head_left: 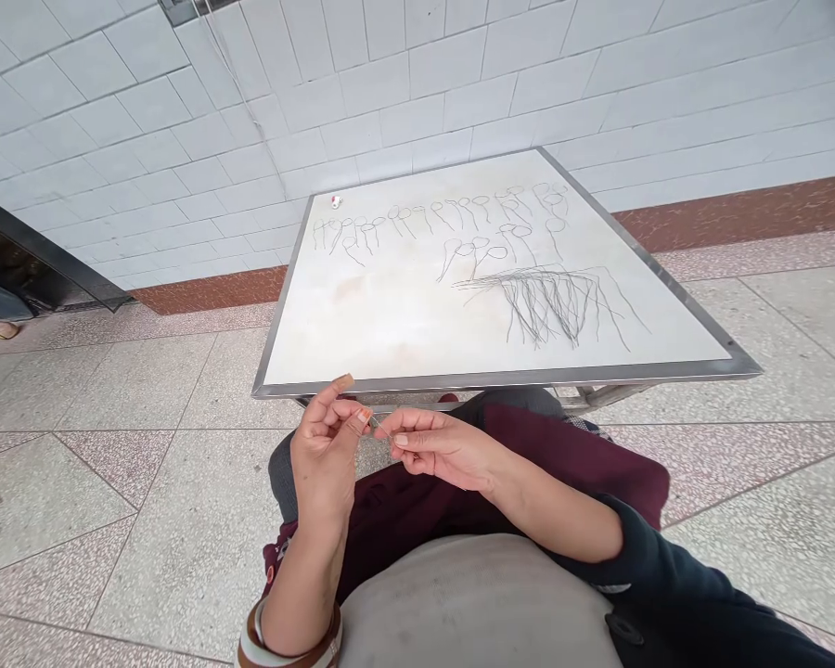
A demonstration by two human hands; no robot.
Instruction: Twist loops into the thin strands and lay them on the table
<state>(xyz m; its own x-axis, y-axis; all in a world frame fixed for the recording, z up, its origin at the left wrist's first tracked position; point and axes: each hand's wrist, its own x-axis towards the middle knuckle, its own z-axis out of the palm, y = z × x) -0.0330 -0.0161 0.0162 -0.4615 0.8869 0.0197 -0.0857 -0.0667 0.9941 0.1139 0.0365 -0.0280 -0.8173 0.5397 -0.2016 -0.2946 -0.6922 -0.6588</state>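
Observation:
Close in front of my lap, below the table's near edge, my left hand [328, 455] and my right hand [440, 447] face each other. A short length of thin wire [381, 427] spans the gap between their fingertips, and each hand pinches it. How the wire is bent inside the fingers cannot be made out. On the white table [362, 325], several thin wires with a round loop and two loose legs [463, 246] lie in rows toward the back. Nearer me on the right side, a tangled bunch of thin dark wires [557, 301] lies loosely spread.
A grey metal edge [459, 378] frames the tabletop. Near its far left corner sits a small white and red object [336, 201]. A white tiled wall [459, 93] rises behind. At far left, a person's foot in a sandal [1, 329] shows beside a dark doorway.

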